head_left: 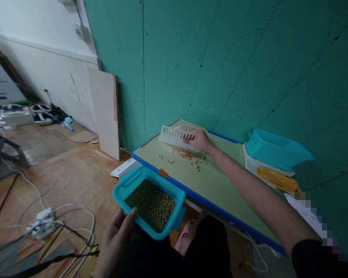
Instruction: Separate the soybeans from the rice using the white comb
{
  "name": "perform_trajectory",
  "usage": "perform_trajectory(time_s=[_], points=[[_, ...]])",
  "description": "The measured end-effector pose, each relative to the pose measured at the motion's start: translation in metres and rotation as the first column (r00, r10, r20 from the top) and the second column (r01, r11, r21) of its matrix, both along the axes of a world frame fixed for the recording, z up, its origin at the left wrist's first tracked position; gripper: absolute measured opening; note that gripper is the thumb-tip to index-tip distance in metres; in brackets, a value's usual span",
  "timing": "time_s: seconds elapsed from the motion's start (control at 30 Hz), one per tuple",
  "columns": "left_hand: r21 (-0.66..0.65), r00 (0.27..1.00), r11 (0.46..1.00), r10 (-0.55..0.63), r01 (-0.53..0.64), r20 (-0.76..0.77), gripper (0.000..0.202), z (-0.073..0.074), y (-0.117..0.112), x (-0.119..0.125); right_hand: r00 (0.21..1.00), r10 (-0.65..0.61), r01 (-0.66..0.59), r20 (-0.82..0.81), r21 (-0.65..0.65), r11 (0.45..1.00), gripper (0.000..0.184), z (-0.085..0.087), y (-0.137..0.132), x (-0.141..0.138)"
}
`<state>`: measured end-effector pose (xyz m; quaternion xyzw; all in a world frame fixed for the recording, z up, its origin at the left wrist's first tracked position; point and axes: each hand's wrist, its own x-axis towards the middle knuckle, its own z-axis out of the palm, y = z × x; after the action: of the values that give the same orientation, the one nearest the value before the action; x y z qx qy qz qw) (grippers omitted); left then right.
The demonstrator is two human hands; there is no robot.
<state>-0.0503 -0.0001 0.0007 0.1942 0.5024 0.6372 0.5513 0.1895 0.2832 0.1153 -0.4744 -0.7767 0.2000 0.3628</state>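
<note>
Sign panel [2, 87], far ahead and left of the left grip: green and dark lettering, too blurred to read. Plastic tub [119, 186]: teal, rectangular, rounded corners; its rim is pinched by the left grip [118, 229], thumb on top. Contents: small dark-green beans [142, 197], with larger pale beans [165, 206] toward the side away from that grip. Slotted plate [174, 139]: white, flat, one row of upright openings; clasped at one end by the right grip [201, 142], standing on edge. Loose tan beans [188, 154]: round, scattered just nearer the wearer than the right grip. Worktop [214, 193] beneath the right grip: pale green, blue-edged. Teal bin [278, 150]: right of that grip. Wall [174, 58] beyond both grips: green panels, pencilled circle. Floor [72, 173] left of the left grip: wood-patterned, cables across it.
</note>
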Motion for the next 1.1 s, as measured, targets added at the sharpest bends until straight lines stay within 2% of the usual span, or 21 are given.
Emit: perform_trajectory(time_s=[0.1,0.37,0.63,0.77,0.93,1.1], points=[[-0.004,1.000,1.000,0.022,-0.022,0.005,0.036,0.003,0.003,0.001,0.996,-0.007,0.007,0.090,0.006,1.000,0.020,-0.002,-0.006,0.003],[0.055,0.998,0.998,-0.032,0.035,-0.060,0.028,0.002,0.008,-0.002,0.992,0.090,-0.089,0.089,-0.018,0.996,0.019,-0.002,-0.028,0.013],[0.070,0.997,0.995,-0.063,0.065,-0.037,0.033,0.004,0.006,0.000,0.984,0.176,-0.176,-0.001,-0.031,0.984,0.027,-0.009,-0.040,0.025],[0.043,0.990,0.992,-0.119,0.123,-0.075,0.033,0.005,0.005,0.002,0.979,0.202,-0.204,-0.033,-0.058,0.977,0.028,-0.007,-0.048,0.028],[0.054,0.986,0.989,-0.130,0.136,-0.107,0.035,0.003,0.005,0.005,0.984,0.173,-0.177,-0.047,-0.080,0.981,0.027,-0.001,-0.050,0.030],[0.060,0.985,0.988,-0.137,0.144,-0.108,0.035,0.001,0.005,0.007,0.996,0.084,-0.084,-0.042,-0.004,0.996,0.025,0.007,-0.047,0.016]])
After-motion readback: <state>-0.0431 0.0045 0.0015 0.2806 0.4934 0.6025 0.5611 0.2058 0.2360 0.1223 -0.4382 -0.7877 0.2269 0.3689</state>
